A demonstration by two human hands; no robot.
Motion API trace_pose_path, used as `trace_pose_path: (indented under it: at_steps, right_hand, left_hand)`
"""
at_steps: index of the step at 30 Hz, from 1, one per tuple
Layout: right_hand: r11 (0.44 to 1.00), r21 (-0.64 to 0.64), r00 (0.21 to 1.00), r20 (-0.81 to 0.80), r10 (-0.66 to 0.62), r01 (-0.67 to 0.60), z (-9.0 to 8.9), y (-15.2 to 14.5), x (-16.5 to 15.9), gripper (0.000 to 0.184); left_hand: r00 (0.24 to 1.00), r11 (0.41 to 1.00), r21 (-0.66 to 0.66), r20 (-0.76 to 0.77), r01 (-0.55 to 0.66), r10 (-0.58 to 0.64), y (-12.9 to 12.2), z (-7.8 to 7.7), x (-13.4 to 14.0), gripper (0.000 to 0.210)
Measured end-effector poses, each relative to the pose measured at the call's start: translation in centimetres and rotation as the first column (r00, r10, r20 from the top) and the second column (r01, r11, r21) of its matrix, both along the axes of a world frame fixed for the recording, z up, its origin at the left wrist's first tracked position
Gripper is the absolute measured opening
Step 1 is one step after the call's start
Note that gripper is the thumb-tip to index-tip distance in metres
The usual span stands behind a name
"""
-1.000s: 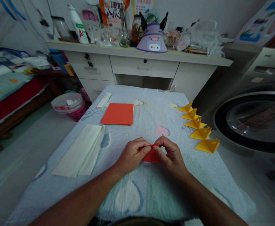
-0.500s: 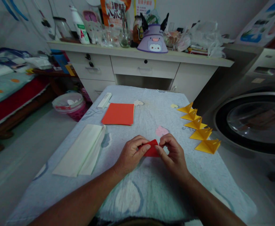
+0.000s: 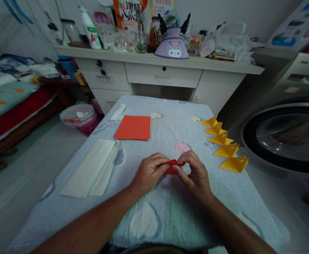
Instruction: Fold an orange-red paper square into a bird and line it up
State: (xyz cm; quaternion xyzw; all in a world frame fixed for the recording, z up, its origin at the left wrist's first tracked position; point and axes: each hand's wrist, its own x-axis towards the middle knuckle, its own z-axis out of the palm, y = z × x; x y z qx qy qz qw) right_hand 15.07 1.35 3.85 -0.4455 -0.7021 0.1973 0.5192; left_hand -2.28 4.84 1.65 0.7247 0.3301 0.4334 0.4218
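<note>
Between my two hands, just above the cloth-covered table [image 3: 144, 225], is a small piece of folded red paper [image 3: 171, 170]. My left hand [image 3: 150, 173] pinches its left side between thumb and fingers. On the right side, my right hand [image 3: 194, 173] grips the paper between thumb and forefinger. The fingers hide much of the paper, so its full shape cannot be made out. Beyond my left hand lies a stack of orange-red square paper [image 3: 133, 127]. Several folded yellow paper figures [image 3: 234, 164] stand in a row along the table's right side.
A folded pale sheet [image 3: 91, 169] lies on the left, with a narrow white box [image 3: 117, 113] behind it. A lined pink bin [image 3: 83, 120] stands on the floor. Behind the table is a white cabinet [image 3: 144, 72]; a washing machine [image 3: 297, 88] stands at right.
My right hand has come slightly closer to the left one. The red paper now shows less of its face, and its top edge looks bent between my fingers.
</note>
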Motion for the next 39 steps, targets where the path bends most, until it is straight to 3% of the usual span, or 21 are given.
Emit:
trace_pose_path:
  at_steps: [13, 25, 39]
  right_hand:
    - [0.998, 0.044, 0.998, 0.047, -0.038, 0.036, -0.15, -0.11, 0.1, 0.012]
    - [1.0, -0.01, 1.0, -0.025, 0.012, -0.012, -0.27, 0.04, 0.04, 0.011]
    - [1.0, -0.004, 1.0, -0.016, 0.016, -0.016, -0.32, 0.0, 0.04, 0.01]
  left_hand:
    - [1.0, 0.998, 0.06, -0.02, -0.022, 0.023, -0.08, 0.41, -0.14, 0.012]
    - [0.987, 0.933, 0.355, -0.121, -0.052, 0.101, 0.12, 0.49, -0.23, 0.013]
    - [0.982, 0.929, 0.361, -0.133, -0.077, 0.133, -0.13, 0.61, -0.18, 0.013]
